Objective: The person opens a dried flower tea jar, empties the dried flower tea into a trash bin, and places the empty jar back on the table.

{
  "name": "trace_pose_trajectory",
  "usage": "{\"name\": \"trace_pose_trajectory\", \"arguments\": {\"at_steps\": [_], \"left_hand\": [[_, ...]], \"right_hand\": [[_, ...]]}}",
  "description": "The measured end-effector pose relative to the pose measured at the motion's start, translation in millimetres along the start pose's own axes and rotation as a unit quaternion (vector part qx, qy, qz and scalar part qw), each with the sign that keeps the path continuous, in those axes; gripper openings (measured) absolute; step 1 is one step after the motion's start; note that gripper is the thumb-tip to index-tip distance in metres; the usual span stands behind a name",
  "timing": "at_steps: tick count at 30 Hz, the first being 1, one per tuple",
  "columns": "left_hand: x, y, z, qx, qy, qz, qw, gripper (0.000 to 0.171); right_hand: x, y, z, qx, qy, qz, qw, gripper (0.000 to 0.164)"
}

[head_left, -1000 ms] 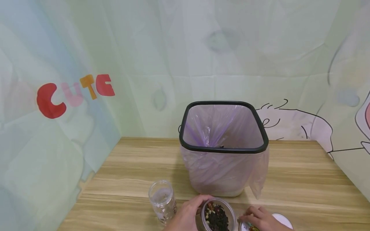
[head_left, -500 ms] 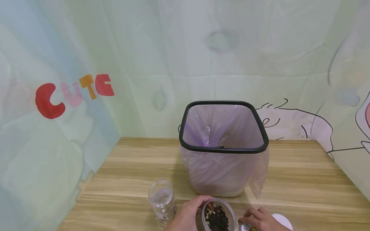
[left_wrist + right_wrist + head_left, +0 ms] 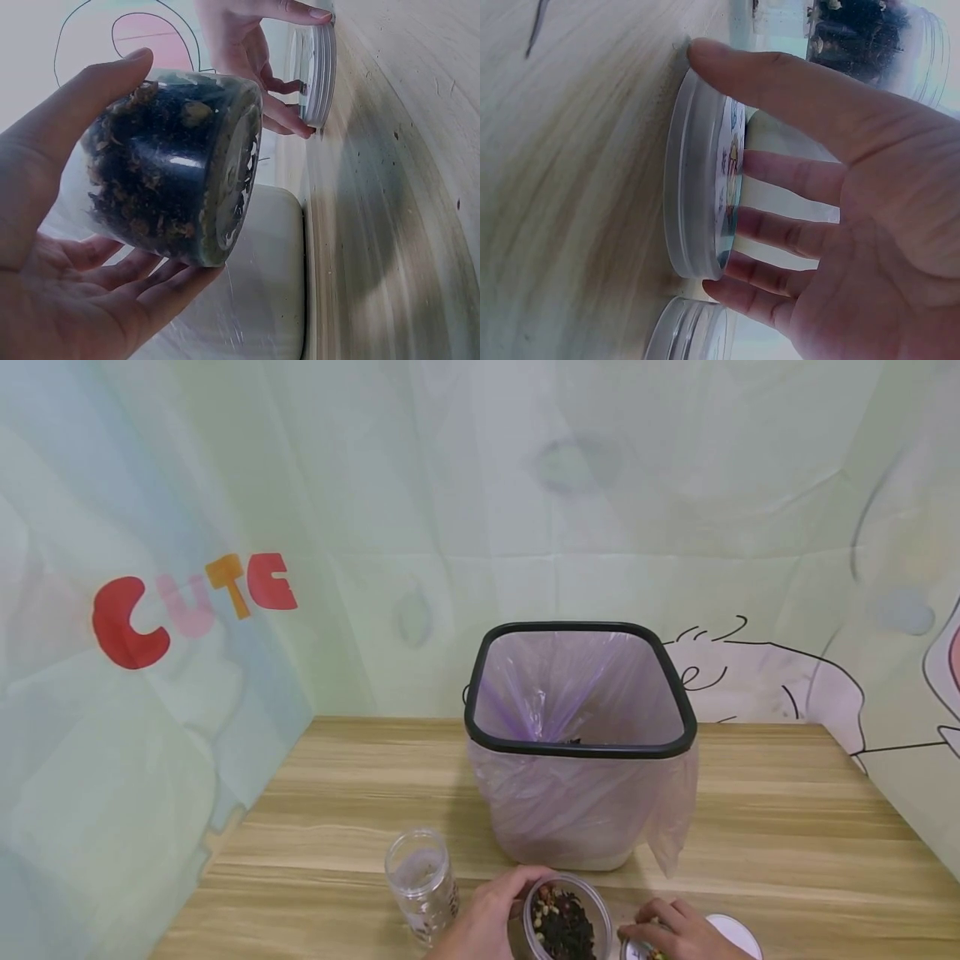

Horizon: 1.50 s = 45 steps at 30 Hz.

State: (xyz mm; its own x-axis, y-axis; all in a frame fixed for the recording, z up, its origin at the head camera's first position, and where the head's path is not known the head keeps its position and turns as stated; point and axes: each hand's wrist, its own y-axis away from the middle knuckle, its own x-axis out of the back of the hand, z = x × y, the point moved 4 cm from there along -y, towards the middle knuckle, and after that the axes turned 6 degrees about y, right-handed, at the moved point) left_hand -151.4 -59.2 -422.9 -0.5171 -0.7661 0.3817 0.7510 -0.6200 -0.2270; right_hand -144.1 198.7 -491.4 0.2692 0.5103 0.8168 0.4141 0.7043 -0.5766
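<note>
Jar points mouth up, long axis tilted, left hand clasping it, right hand holding a lid.

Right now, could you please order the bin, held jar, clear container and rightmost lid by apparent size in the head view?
1. Bin
2. Held jar, clear container: too alike to rank; jar cropped
3. Rightmost lid (partly visible)

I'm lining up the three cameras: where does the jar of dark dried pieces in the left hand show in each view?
Head: jar at the bottom edge, just right of centre, cut off below.
Left wrist: jar left of centre.
Right wrist: jar at top right, cut off above.
Shared landmark: the lid gripped by the right hand.
</note>
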Motion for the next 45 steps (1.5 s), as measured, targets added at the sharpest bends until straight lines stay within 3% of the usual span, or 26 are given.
{"name": "trace_pose_trajectory", "arguments": {"at_steps": [6, 10, 14, 16, 18, 20, 22, 27, 30, 34, 39, 45], "left_hand": [[0.5, 1.3, 1.5, 0.017, 0.018, 0.011, 0.9996, 0.080], [1.5, 2.2, 3.6, 0.039, 0.043, 0.018, 0.9981, 0.080], [2.2, 2.5, 5.8, 0.045, 0.052, 0.021, 0.9974, 0.080], [2.1, 2.3, 7.2, 0.041, 0.053, 0.021, 0.9975, 0.080], [2.1, 1.9, 8.8, 0.037, 0.054, 0.020, 0.9976, 0.080], [2.3, 1.4, 10.5, 0.034, 0.059, 0.018, 0.9975, 0.080], [2.5, 0.9, 12.9, 0.030, 0.064, 0.014, 0.9974, 0.080], [3.6, -0.5, 20.8, 0.018, 0.071, 0.011, 0.9972, 0.081], [4.7, -1.0, 25.9, 0.016, 0.072, 0.014, 0.9971, 0.081], [6.3, -0.6, 32.2, 0.020, 0.073, 0.020, 0.9969, 0.082], [7.6, 0.8, 37.7, 0.017, 0.074, 0.026, 0.9968, 0.083], [11.0, 2.7, 44.1, 0.006, 0.056, 0.046, 0.9974, 0.083]], "right_hand": [[3.5, -0.9, 2.6, 0.001, -0.026, -0.003, 1.000, 0.030], [10.9, -3.2, 10.2, 0.012, -0.064, 0.000, 0.998, 0.042], [18.4, -1.3, 21.2, -0.042, -0.138, -0.046, 0.989, 0.047], [20.3, 3.1, 27.9, -0.119, -0.184, -0.089, 0.972, 0.043], [19.3, 10.0, 37.7, -0.195, -0.220, -0.128, 0.947, 0.038], [25.7, 9.9, 41.0, -0.245, -0.244, -0.142, 0.928, 0.035], [40.0, 1.3, 37.9, -0.278, -0.248, -0.148, 0.916, 0.033], [72.9, -19.6, 27.9, -0.299, -0.201, -0.083, 0.929, 0.024], [81.3, -25.6, 28.9, -0.326, -0.184, -0.058, 0.925, 0.018], [88.2, -33.0, 31.0, -0.376, -0.180, -0.042, 0.908, 0.015], [97.0, -45.8, 30.5, -0.417, -0.161, 0.007, 0.894, 0.019], [111.0, -60.6, 31.9, -0.418, -0.138, 0.073, 0.895, 0.025]]}}
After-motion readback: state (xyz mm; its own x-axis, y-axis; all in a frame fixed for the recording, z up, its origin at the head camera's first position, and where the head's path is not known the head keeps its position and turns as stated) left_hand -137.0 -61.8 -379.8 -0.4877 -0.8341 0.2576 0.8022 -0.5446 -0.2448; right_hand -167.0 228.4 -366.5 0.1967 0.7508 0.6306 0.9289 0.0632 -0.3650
